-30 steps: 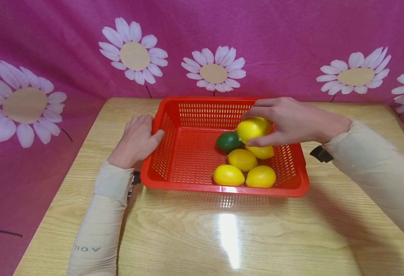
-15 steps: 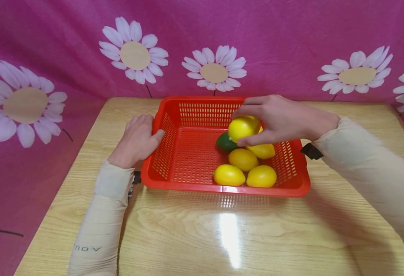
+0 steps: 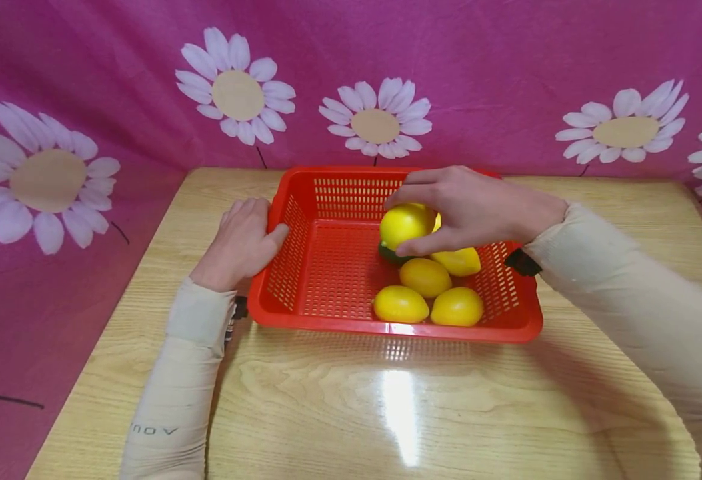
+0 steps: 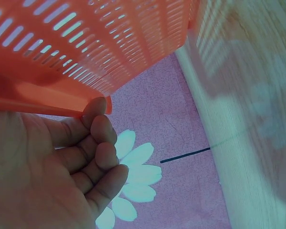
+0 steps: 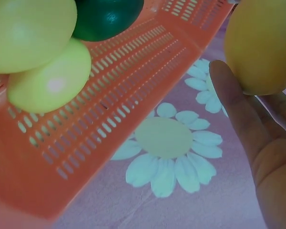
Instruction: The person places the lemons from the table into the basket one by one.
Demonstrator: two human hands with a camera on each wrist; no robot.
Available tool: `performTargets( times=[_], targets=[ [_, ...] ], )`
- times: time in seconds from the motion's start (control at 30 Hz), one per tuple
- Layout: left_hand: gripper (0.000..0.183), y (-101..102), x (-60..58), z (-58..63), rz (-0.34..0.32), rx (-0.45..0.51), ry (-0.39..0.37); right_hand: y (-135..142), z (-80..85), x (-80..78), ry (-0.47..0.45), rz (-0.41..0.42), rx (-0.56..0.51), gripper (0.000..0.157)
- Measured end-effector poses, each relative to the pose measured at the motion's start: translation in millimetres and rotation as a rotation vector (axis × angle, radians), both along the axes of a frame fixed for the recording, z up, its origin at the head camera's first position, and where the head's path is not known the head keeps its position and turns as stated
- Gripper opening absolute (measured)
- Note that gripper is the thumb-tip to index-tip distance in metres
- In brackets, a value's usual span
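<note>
A red perforated plastic basket [image 3: 339, 327] stands on the table, its left rim held by my left hand [image 3: 237, 243]. The thumb lies over that rim, and the left wrist view shows the fingers [image 4: 102, 129] curled below its edge. My right hand [image 3: 465, 207] holds a yellow lemon [image 3: 407, 225] between thumb and fingers, above the basket's inside. In the right wrist view this lemon [image 5: 262, 47] is lifted higher than the basket rim. Directly beneath it a dark green, lime-shaped fruit [image 3: 391, 253] is mostly hidden; the right wrist view shows more of the green fruit [image 5: 108, 18].
Several more lemons [image 3: 425, 277] lie in the right half of the basket, one partly behind my right hand. A light wooden table [image 3: 303, 413] bears the basket. Behind it hangs a magenta cloth [image 3: 483, 60] with white flowers.
My right hand has moved left with the lemon, which now covers most of the green fruit. The left hand and the basket stay where they were.
</note>
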State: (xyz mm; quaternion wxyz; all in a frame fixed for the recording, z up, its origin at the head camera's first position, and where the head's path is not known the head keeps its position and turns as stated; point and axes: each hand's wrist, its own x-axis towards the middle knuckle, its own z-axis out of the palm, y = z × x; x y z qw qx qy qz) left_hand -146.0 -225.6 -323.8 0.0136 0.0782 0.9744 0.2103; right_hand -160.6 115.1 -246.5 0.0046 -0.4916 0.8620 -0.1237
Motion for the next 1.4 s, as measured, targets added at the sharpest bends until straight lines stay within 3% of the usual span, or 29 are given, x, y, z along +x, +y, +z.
performTargets(
  times=[0.93,1.4],
  targets=[
    [0.035,0,-1.0,-1.1,0.007,0.009,-0.016,-30,-17.4,-1.6,-0.118,-0.011,0.01,0.056],
    [0.035,0,-1.3,0.3,0.005,0.026,-0.032,-39,-31.9,-2.4,-0.121,0.002,0.018,0.054]
  ],
)
